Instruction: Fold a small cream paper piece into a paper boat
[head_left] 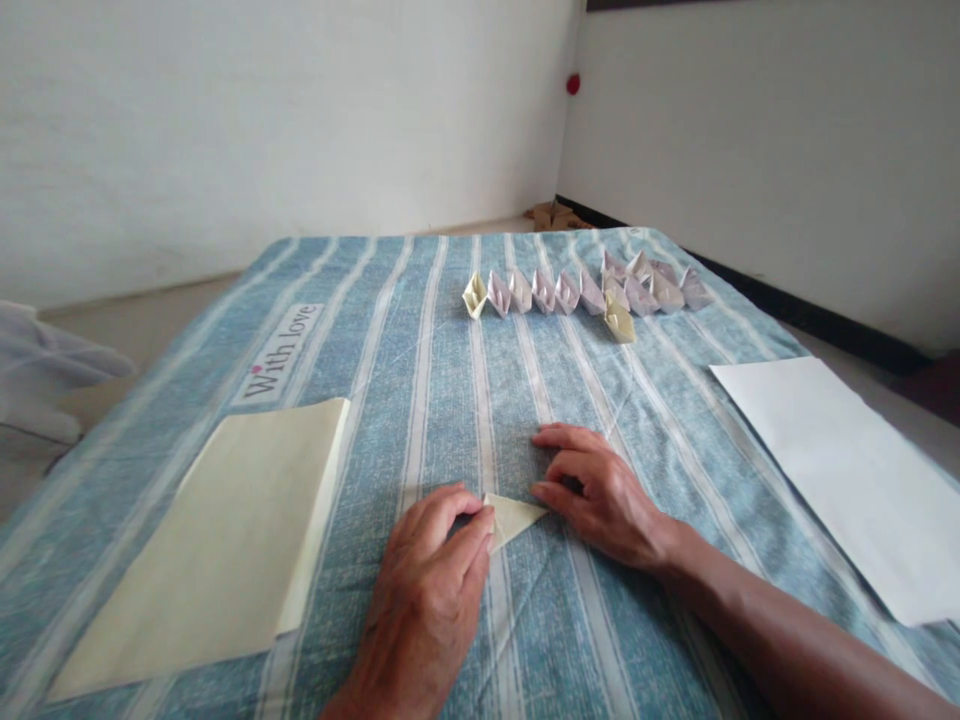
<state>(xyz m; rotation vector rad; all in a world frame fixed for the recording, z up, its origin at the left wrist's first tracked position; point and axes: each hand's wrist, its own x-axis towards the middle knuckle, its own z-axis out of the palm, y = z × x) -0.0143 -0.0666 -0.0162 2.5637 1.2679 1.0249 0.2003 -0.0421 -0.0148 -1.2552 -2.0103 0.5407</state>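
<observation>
Striped blue bedcover (420, 400) on bed, white wall (262, 120) behind. Small folded cream paper triangle (514, 518) lies on cover between hands. Left hand (424, 590) narrow, fingertips pinching triangle's near edge. Right hand (600, 495) loosely curled, just beside triangle's tip. Cream paper sheet (202, 550) left; white paper sheet (832, 480) right; row of paper boats (585, 295) ahead.

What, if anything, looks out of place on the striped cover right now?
One cream paper boat sits forward of the row of boats, out of line with the rest. The boats at the row's right end are bunched into a double rank instead of a single line. Nothing else stands out.
</observation>
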